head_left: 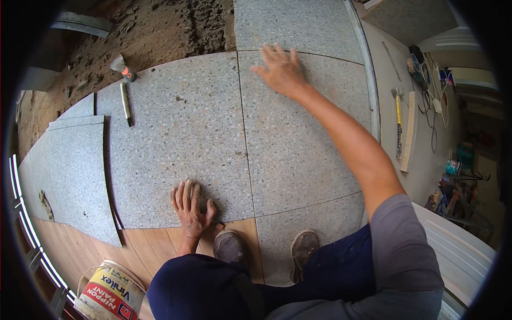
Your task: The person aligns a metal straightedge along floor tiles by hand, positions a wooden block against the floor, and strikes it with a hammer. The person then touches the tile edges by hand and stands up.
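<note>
My left hand (191,208) rests with fingers spread on the large grey speckled tile (170,122), near its lower edge beside my left shoe. My right arm reaches forward, and my right hand (280,69) lies open near the seam between that tile, the upper right tile (293,21) and the middle right tile (314,149). A putty knife with an orange and black handle (125,69) and a slim pale tool with a dark end (126,106) lie toward the upper left of the big tile.
Stacked tiles (74,165) lie at left beside wood-look flooring (144,245). Rough mortar (144,26) borders the top. A paint bucket (109,293) stands bottom left. Right of a raised strip lie a yellow-handled hammer (398,120), a wooden batten (407,138), a corded power tool (418,69) and clutter.
</note>
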Motion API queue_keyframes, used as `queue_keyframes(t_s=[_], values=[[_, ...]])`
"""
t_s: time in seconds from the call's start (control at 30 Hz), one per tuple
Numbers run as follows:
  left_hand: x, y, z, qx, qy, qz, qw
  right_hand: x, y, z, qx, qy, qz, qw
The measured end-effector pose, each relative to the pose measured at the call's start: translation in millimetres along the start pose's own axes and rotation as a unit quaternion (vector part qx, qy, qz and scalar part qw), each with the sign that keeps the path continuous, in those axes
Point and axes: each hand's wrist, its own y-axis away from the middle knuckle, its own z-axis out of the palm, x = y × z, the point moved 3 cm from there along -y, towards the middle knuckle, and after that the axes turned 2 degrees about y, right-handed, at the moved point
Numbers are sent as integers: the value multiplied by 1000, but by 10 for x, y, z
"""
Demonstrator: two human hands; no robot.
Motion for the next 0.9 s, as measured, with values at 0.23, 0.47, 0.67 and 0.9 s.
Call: queue_keyframes(t_s=[0.23,0.47,0.67,0.9], values=[[8,-2,8,-11,7,-1,1000,-362,-193,215,21,-28,-13,999],[30,-2,-1,-13,11,7,1000,-374,-184,134,-10,-25,6,1000],[-6,35,-51,-14,-5,7,1000,184,170,-398,-19,-38,13,999],[121,-36,-8,-6,-5,20,1000,2824,1720,-1205,56,127,222,965]])
